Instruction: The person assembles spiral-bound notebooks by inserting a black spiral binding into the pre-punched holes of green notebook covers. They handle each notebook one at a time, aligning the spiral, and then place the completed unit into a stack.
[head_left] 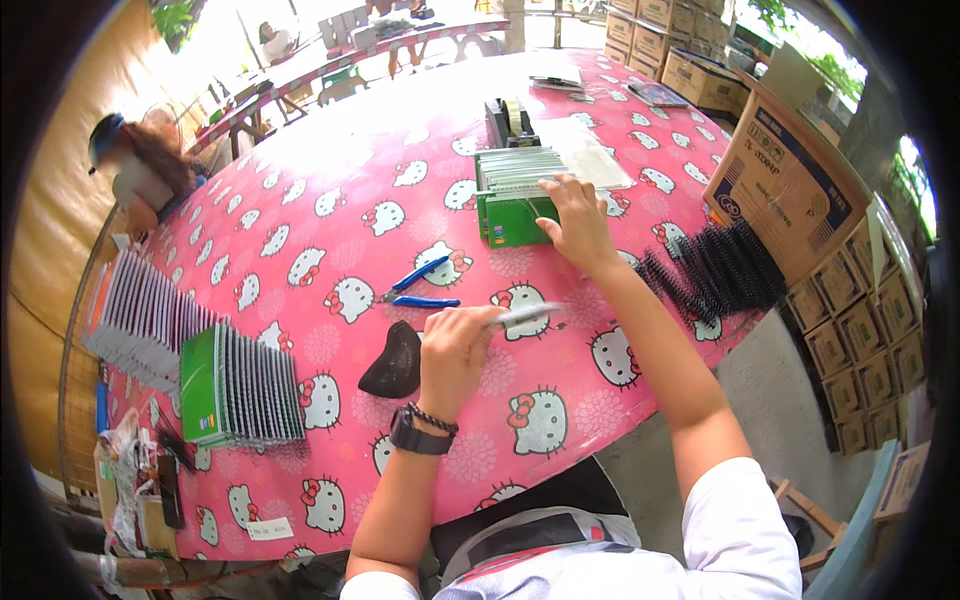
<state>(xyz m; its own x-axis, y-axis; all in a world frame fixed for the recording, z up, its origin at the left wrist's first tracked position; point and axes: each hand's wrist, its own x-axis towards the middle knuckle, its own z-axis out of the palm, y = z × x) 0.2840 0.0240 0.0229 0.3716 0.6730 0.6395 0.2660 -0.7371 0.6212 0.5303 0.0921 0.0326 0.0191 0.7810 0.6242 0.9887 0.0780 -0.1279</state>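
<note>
My left hand (455, 355), with a black watch on its wrist, is closed on a thin, pale notebook (532, 313) turned edge-on and slightly blurred. My right hand (582, 222) reaches to a row of upright green notebooks (515, 222). Its thumb lies at the front cover and its fingers go over the top edge, gripping the front one. Blue-handled pliers (425, 285) lie spread between the row and my left hand. Beside my left wrist rests a curved black piece (392, 362). Black spiral coils (715, 268) are heaped to the right of my right forearm.
Bound green notebooks (245, 390) and more notebooks (140, 320) stand at left on the pink table (450, 480). A tape dispenser (510, 122) sits behind the green row. At right are an open carton (790, 185) and stacked boxes (860, 340). A person (145, 175) sits at far left.
</note>
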